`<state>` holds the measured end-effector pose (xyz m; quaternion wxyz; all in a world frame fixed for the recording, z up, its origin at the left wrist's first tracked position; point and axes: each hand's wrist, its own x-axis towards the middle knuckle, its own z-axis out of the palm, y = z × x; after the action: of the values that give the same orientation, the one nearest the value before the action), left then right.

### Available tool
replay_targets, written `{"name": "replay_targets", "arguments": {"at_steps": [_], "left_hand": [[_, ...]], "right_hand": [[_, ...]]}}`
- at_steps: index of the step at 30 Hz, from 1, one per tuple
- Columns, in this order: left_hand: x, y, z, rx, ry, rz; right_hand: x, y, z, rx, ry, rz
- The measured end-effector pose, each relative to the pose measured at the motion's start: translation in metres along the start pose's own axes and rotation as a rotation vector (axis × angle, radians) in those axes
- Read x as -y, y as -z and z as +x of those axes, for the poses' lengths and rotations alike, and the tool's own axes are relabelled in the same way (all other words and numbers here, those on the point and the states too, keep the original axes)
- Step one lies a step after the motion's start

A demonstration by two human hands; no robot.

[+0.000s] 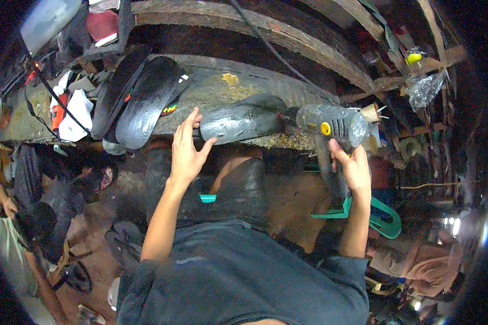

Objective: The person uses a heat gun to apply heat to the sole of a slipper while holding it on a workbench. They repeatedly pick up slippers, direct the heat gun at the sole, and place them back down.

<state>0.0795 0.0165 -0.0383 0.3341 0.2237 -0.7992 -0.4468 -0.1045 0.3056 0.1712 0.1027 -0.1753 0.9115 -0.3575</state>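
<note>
At the worktop's [206,97] near edge, a glossy black shoe sole [241,122] lies between two hands.
By its left end is the left hand [186,146], thumb and fingers spread wide; whether they touch it, I cannot tell. The right hand [354,167] grips the handle of a grey pistol-grip power tool [336,120], nose pointing left toward the sole. Farther left lie more black soles [148,103].

The glossy black shoe sole [243,119] lies crosswise at twelve o'clock. The grey, yellow-buttoned pistol-grip power tool [333,123] is at two o'clock, nose toward nine.
</note>
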Motion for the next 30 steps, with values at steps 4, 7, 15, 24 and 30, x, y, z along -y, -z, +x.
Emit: {"name": "replay_targets", "arguments": {"at_steps": [4,7,15,24,30], "left_hand": [[-0.008,0.002,-0.012,-0.014,0.075,-0.139],[-0.011,0.002,-0.018,0.020,0.232,-0.403],[-0.008,0.000,-0.027,-0.047,0.426,-0.798],[-0.014,0.007,-0.040,-0.055,0.645,-1.216],[-0.012,0.009,-0.041,-0.046,0.621,-1.292]], "right_hand": [[-0.006,-0.005,0.021,-0.014,0.005,0.017],[-0.006,-0.011,0.035,0.004,0.007,0.036],[0.011,-0.019,0.036,0.144,0.052,0.188],[0.032,-0.031,0.008,0.260,0.044,0.273],[0.044,-0.042,-0.008,0.352,0.087,0.297]]}}
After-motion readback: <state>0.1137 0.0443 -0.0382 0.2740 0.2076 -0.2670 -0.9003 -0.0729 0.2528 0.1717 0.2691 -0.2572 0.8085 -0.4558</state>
